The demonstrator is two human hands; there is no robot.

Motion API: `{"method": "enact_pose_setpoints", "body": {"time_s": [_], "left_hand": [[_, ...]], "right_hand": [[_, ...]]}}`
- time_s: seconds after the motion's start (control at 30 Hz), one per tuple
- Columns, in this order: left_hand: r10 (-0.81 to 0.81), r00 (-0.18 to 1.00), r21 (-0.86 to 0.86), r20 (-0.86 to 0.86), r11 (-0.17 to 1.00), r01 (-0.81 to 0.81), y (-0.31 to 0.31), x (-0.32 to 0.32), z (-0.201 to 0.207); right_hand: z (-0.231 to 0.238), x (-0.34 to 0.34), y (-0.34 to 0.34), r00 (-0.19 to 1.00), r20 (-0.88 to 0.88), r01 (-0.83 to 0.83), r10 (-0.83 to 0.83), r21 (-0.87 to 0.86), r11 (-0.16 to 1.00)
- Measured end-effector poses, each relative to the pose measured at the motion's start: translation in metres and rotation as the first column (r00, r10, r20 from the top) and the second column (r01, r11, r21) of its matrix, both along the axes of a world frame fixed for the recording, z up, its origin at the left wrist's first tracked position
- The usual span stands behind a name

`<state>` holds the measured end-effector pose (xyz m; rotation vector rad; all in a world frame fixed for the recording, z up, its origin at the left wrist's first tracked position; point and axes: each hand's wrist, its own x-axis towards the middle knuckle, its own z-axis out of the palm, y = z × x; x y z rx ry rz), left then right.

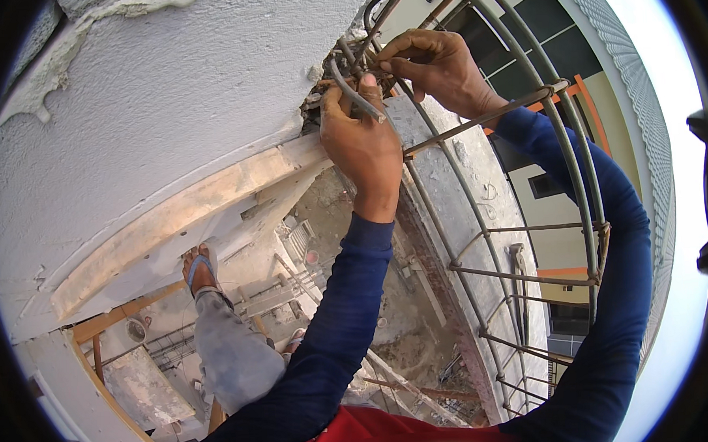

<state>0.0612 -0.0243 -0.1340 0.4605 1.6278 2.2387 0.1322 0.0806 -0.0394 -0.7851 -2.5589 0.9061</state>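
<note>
Red shirt and blue sleeves lowest in view. Left hand fingers closed around a short bent steel bar; right hand pinching thin tie wire at the rebar cage top, beside the concrete wall. Bar looks stiff, heavy; wire soft. Grip near the joint.

Both hands work in a tight spot at a broken gap in the concrete wall, left hand just below right hand. Wall blocks everything left of the hands. Rebar cage fences the right side and below: vertical bars with horizontal ties, gaps between bars wide enough for a forearm, and the right arm threads through one. Bent bar ends crowd the space between the hands. Wooden formwork plank juts out below-left. Open drop straight down beneath the left hand.
</note>
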Motion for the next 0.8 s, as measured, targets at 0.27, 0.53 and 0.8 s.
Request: {"method": "enact_pose_setpoints", "body": {"time_s": [0.27, 0.53, 0.8], "left_hand": [[-0.262, 0.955, -0.183, -0.138, 0.955, 0.235, 0.003, -0.023, -0.008], [-0.297, 0.936, -0.097, -0.187, 0.954, 0.283, 0.007, -0.031, -0.015], [-0.340, 0.925, -0.139, -0.171, 0.938, 0.319, 0.006, -0.036, -0.016]], "right_hand": [[0.009, -0.003, 0.000, 0.999, 0.038, 0.026, -0.023, -0.070, 0.997], [0.013, 0.001, 0.008, 0.981, 0.169, -0.088, 0.094, -0.041, 0.995], [0.032, 0.012, 0.011, 0.946, 0.211, -0.146, 0.245, -0.399, 0.905]]}}
